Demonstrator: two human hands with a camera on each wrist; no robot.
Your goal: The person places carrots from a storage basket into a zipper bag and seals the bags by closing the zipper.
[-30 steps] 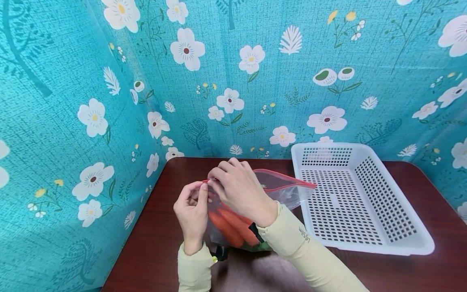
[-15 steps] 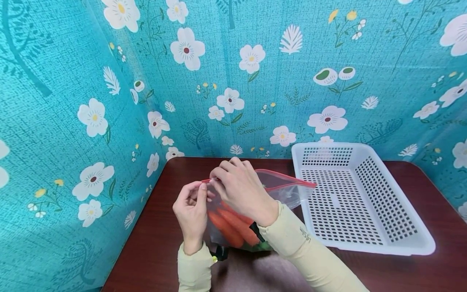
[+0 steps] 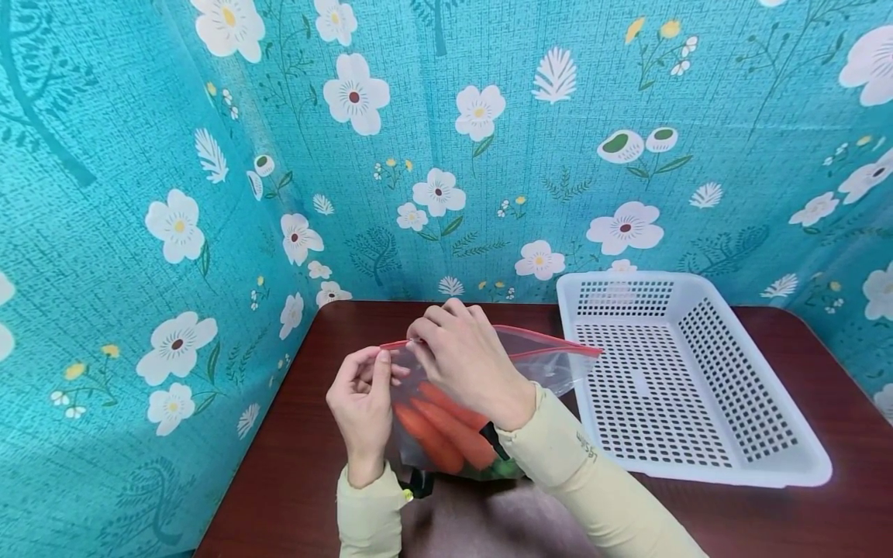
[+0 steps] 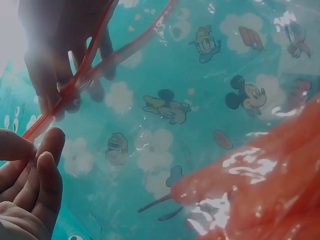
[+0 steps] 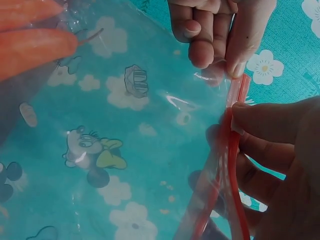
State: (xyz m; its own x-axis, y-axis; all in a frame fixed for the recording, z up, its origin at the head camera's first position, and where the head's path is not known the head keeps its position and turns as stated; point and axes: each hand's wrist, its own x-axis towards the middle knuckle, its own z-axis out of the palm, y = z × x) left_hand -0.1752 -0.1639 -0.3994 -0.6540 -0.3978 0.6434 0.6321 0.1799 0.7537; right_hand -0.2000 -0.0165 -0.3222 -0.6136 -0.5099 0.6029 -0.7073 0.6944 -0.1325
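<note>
A clear zip-lock bag (image 3: 558, 373) with a red seal strip and cartoon prints hangs between my hands. Several carrots (image 3: 446, 434) lie inside it, with something green (image 3: 505, 468) at the bottom. My left hand (image 3: 363, 407) pinches the strip's left end between thumb and fingers. Just to the right, my right hand (image 3: 466, 360) grips the red strip (image 5: 232, 150), thumb on the near side and fingers behind. In the right wrist view the strip is pressed together at my thumb and splits into two lines past it. Towards its right end the mouth gapes.
A white perforated plastic basket (image 3: 705, 465) stands on the right of the dark red-brown table (image 3: 279, 465), and the bag's right corner overlaps its edge in the head view. A blue floral cloth (image 3: 418, 256) hangs behind and at the left.
My right hand has slid slightly right along the strip, and my left hand has shifted a little left. More red strip shows between them.
</note>
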